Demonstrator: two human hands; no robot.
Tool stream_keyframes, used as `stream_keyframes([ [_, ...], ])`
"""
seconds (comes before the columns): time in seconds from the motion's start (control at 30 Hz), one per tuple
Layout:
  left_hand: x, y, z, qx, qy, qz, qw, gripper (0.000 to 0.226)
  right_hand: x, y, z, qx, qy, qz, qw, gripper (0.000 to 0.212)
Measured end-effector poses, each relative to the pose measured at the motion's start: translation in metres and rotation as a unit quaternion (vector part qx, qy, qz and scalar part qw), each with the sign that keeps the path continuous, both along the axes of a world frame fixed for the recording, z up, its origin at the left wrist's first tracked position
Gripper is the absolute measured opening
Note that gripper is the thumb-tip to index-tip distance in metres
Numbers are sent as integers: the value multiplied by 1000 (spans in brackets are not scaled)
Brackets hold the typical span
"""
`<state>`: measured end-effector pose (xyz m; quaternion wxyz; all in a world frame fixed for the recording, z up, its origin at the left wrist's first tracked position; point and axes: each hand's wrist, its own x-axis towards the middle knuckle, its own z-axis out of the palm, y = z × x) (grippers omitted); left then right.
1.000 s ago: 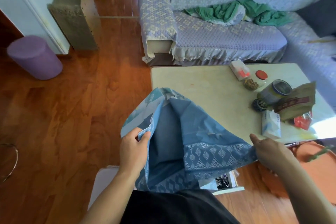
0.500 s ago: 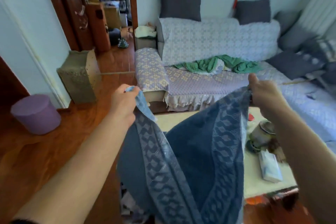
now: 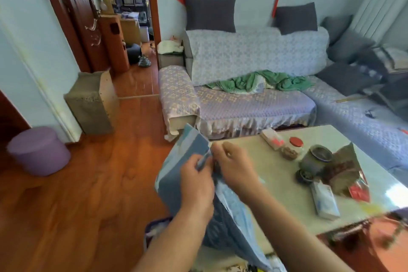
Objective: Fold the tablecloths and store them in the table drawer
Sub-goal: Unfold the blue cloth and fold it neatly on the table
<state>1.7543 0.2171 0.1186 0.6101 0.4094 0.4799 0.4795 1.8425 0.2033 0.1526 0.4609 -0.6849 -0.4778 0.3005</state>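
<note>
Gripping the blue tablecloth (image 3: 176, 185) at its upper edge, the left hand (image 3: 196, 185) and the right hand (image 3: 234, 168) meet close together above the near left corner of the bench (image 3: 273, 174). The fingers (image 3: 194, 162) of the left hand are curled around a fold of the cloth, and the right hand pinches the same gathered edge just beside them; motion blur hides the exact finger placement. The tablecloth hangs from both hands, doubled over, with a darker blue face toward the floor side and a paler face showing below the right forearm. Its lower part drops past the bench edge toward the person. On the far right portion of the bench stand a red-lidded jar (image 3: 292, 150), a dark round tin (image 3: 316, 159), a brown paper bag (image 3: 344, 168) and a white tissue pack (image 3: 324, 201), all well apart from the cloth. A green cloth (image 3: 260, 81) lies crumpled on the sofa (image 3: 254, 108) behind the bench. A purple stool (image 3: 37, 150) stands on the wooden floor (image 3: 88, 194) at the left.
</note>
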Motion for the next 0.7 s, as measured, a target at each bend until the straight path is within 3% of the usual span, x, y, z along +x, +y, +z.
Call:
stream_keyframes([
  [0.07,-4,-10,-29,-27,2,32,999,23,-9,-17,-47,-2,253,-71,965,12],
  [0.13,-8,-16,-52,-51,9,41,998,26,-10,-29,-87,-28,458,-137,878,25],
  [0.17,-9,-20,-64,-69,4,35,997,30,-10,-34,-103,-48,518,-163,838,30],
  [0.33,-9,-44,-116,-97,19,18,995,37,-13,-50,-122,-228,556,-202,774,16],
  [0.5,-20,-41,-113,-121,-16,14,992,27,2,-62,-118,-239,591,-154,754,17],
  [0.63,-28,-40,-105,-155,-47,24,987,16,5,-62,-135,-283,631,-133,710,35],
  [0.7,-31,-39,-101,-166,-60,11,984,13,3,-66,-141,-298,639,-112,700,33],
])
